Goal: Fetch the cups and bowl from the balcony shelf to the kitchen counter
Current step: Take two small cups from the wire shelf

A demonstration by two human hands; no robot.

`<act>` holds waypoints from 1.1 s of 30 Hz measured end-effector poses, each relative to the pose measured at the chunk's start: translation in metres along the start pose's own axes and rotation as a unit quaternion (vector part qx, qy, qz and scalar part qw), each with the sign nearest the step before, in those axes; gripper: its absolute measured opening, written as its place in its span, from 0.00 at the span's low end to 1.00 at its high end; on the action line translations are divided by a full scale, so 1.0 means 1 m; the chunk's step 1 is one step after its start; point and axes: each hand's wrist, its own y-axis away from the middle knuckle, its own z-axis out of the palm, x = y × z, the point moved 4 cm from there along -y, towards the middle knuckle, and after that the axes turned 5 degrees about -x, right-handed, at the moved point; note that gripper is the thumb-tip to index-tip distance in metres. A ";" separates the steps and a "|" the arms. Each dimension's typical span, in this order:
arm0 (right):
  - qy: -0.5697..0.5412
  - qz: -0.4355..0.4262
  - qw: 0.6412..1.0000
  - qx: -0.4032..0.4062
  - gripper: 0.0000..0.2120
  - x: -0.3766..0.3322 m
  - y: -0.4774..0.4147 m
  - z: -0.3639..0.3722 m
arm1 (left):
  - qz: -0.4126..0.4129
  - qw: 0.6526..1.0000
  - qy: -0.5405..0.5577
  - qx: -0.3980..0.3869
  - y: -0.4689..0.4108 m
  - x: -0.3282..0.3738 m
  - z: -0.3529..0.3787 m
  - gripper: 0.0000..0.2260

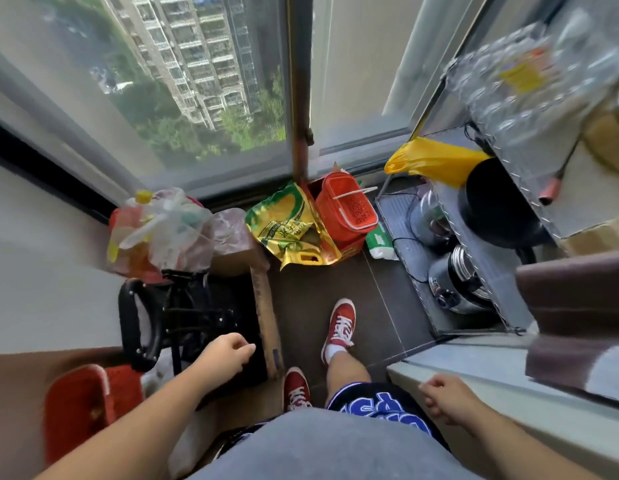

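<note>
A metal balcony shelf (474,244) stands on the right, running toward the window. On its top level lies a blurred clear plastic pack (515,88) of what look like glass cups; I cannot make out a bowl. My left hand (228,351) hangs empty at the lower left with its fingers loosely curled. My right hand (446,396) is low on the right, empty too, fingers half curled, beside a pale ledge (474,372). Both hands are well short of the shelf.
Metal pots (457,282) and a black pot (495,199) sit on lower shelf levels, with a yellow bag (432,161) at the end. On the dark tile floor lie a red basket (346,206), a green-yellow sack (287,226), plastic bags (162,230) and a black cart (183,313).
</note>
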 end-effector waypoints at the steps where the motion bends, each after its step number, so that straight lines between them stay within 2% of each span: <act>1: 0.006 0.002 1.000 -0.004 0.09 -0.010 -0.008 -0.005 | 0.001 1.000 0.001 0.001 -0.007 0.013 -0.006 0.08; 4: 0.013 -0.012 1.000 0.001 0.11 -0.055 -0.033 -0.029 | 0.016 1.000 0.011 0.018 -0.022 0.059 -0.022 0.08; 7: -0.023 -0.057 0.998 0.013 0.10 -0.121 -0.053 -0.062 | 0.065 0.997 0.008 0.044 -0.033 0.127 -0.034 0.08; 11: -0.015 -0.181 0.983 0.041 0.07 -0.221 -0.051 -0.120 | 0.173 0.983 0.001 0.063 -0.035 0.243 -0.050 0.06; 15: -0.042 -0.297 0.950 0.087 0.03 -0.303 -0.013 -0.182 | 0.301 0.951 -0.001 0.072 -0.020 0.362 -0.067 0.04; 18: -0.081 -0.364 0.917 0.138 0.05 -0.341 0.030 -0.232 | 0.390 0.916 -0.005 0.093 0.000 0.443 -0.082 0.02; 20: -0.094 -0.403 0.891 0.189 0.09 -0.356 0.064 -0.264 | 0.446 0.891 -0.010 0.083 0.017 0.494 -0.088 0.03; 24: -0.134 -0.463 0.833 0.272 0.09 -0.369 0.127 -0.317 | 0.546 0.835 -0.023 0.054 0.055 0.586 -0.089 0.03; 30: -0.151 -0.497 0.744 0.420 0.07 -0.367 0.226 -0.379 | 0.676 0.736 -0.020 0.000 0.118 0.692 -0.085 0.11; 31: -0.153 -0.497 0.734 0.437 0.07 -0.367 0.240 -0.381 | 0.685 0.728 -0.022 -0.005 0.128 0.699 -0.088 0.11; 33: -0.153 -0.500 0.685 0.507 0.08 -0.359 0.287 -0.399 | 0.735 0.677 -0.027 -0.021 0.160 0.731 -0.089 0.14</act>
